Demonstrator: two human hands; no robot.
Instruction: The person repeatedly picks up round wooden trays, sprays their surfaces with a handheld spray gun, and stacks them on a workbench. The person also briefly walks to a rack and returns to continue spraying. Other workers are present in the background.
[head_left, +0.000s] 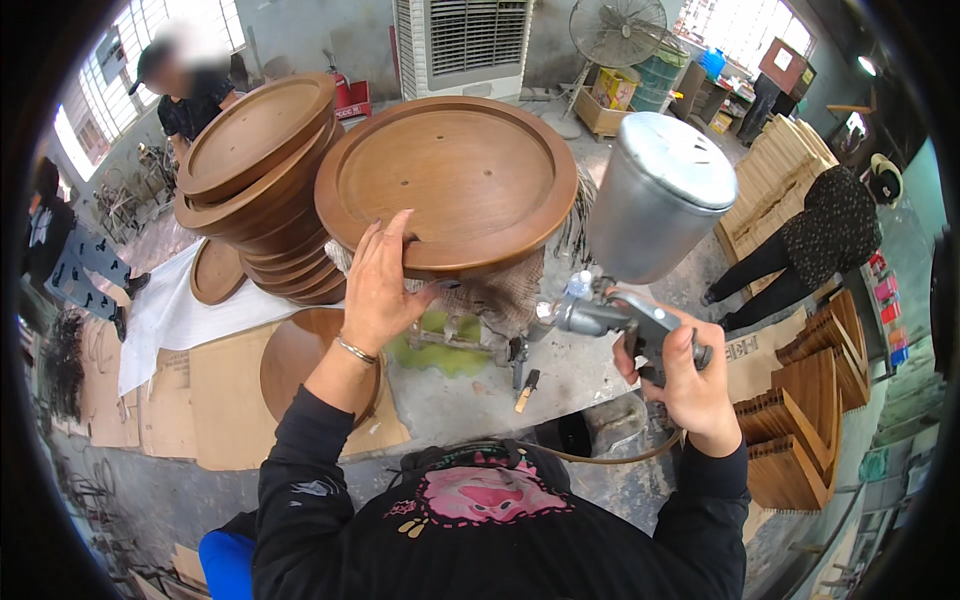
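One black sweatshirt (480,545) with a pink print fills the bottom centre of my view. I see two hands: the left hand (378,290), fingers spread, lies over the near rim of one round wooden tray (460,190) at upper centre; the right hand (700,378), right of centre, wraps around one spray gun (592,318) with one silver cup (640,215). At upper left I count one stack of wooden rounds (265,225); at right, one person (835,225).
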